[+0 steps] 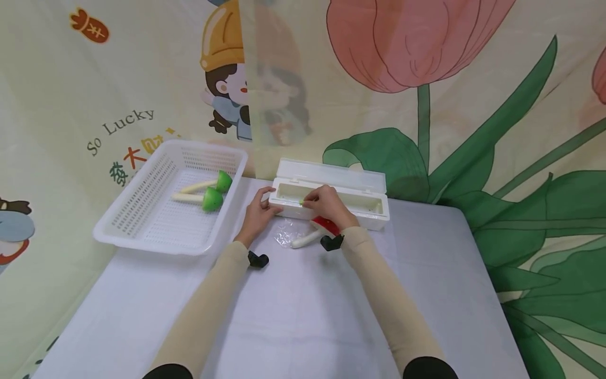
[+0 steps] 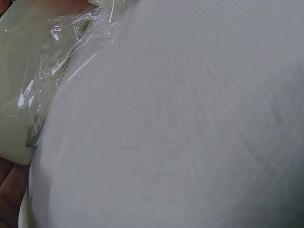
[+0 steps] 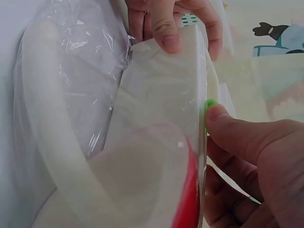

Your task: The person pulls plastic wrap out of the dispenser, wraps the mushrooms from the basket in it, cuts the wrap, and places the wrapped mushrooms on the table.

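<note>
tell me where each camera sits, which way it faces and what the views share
Head: worn on the head, looking forward and down at the table; shows both sleeves, left hand and right hand on the white dispenser box.
Left wrist: close over the tablecloth; only a sliver of skin shows, bottom left.
Right wrist: close on the box edge; thumb on a green slider, fingers of both hands.
Shared: the cling film shows in both wrist views.
</note>
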`<action>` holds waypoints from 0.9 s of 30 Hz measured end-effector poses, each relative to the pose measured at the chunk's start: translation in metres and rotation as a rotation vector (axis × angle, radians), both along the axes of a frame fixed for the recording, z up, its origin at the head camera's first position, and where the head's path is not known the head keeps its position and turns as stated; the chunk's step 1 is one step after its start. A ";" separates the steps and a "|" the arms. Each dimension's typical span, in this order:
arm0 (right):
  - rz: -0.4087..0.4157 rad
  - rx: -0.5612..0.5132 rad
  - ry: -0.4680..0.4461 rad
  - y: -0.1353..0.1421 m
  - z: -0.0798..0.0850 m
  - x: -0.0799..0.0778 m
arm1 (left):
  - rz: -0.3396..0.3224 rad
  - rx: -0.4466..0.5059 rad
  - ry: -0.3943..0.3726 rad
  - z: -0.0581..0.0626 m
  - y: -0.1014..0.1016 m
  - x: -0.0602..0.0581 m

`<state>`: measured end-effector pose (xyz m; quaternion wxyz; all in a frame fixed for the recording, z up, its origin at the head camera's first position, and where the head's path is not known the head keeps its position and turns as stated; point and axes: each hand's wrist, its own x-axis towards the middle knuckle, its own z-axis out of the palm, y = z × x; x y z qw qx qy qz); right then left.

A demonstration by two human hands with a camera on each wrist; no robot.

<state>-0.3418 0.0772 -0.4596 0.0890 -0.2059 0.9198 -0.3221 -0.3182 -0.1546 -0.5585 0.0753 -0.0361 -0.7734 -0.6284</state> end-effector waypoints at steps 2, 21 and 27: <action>-0.012 -0.010 -0.016 0.005 0.000 0.000 | -0.006 0.003 0.000 -0.001 -0.001 0.000; -0.046 -0.087 -0.140 0.050 -0.008 -0.006 | -0.046 0.031 -0.032 -0.003 -0.004 -0.002; -0.054 -0.104 -0.132 0.059 -0.009 -0.004 | -0.052 0.040 -0.035 -0.003 -0.004 -0.001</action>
